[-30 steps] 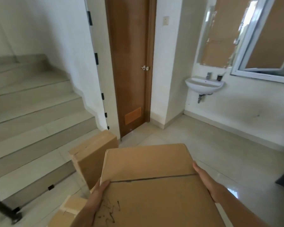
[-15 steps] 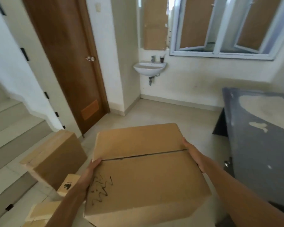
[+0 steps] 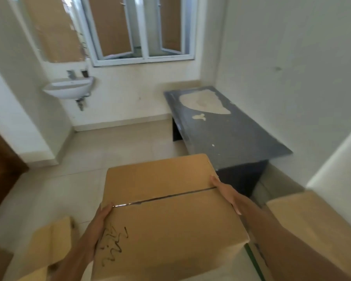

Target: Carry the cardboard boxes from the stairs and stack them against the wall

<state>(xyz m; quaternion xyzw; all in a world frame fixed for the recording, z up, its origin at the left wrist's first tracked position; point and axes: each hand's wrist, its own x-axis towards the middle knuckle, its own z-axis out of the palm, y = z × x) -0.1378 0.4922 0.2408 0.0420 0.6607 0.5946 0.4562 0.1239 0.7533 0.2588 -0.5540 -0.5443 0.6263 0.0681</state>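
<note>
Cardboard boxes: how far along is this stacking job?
Likely done: one box by the right wall. In hand: the carried box, pressed between left hand and right hand, not yet set down. Left: at least the floor box at lower left; others may sit out of view.

Person, visible parts: left forearm (image 3: pixel 75 256) and right forearm (image 3: pixel 282 240), both bare up to the lower frame edge. Left hand (image 3: pixel 101 220) and right hand (image 3: pixel 225 193) are ungloved, with bare fingers (image 3: pixel 214 179). Finer surface detail is blurred.
</note>
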